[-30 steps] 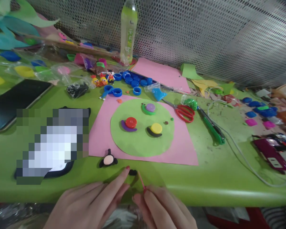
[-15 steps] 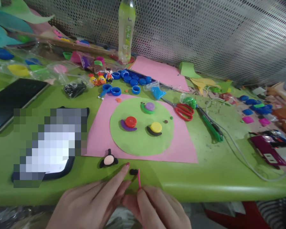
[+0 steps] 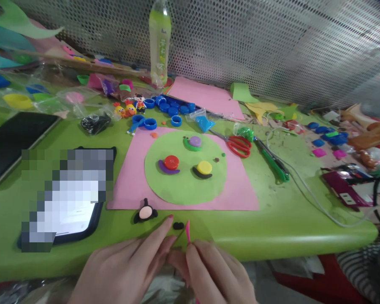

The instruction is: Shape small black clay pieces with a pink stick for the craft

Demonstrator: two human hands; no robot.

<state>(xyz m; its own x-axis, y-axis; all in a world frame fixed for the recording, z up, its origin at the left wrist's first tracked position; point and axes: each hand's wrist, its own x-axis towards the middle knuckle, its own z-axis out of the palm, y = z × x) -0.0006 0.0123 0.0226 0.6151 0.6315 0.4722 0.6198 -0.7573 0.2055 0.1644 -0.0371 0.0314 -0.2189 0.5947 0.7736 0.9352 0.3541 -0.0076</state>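
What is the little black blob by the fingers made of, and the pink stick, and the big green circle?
The black blob looks like soft modelling clay: matte, lumpy, hand-shaped. The pink stick in the right hand seems smooth plastic, thin and stiff, though it is small. The green circle looks like flat craft foam or paper: matte with a cleanly cut edge.

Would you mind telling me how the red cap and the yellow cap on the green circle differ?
The red cap sits left on the green circle, resting on a purple clay crescent. The yellow cap sits right of it, on a black clay crescent. Both are round, lie flat, and make similar snail-like figures.
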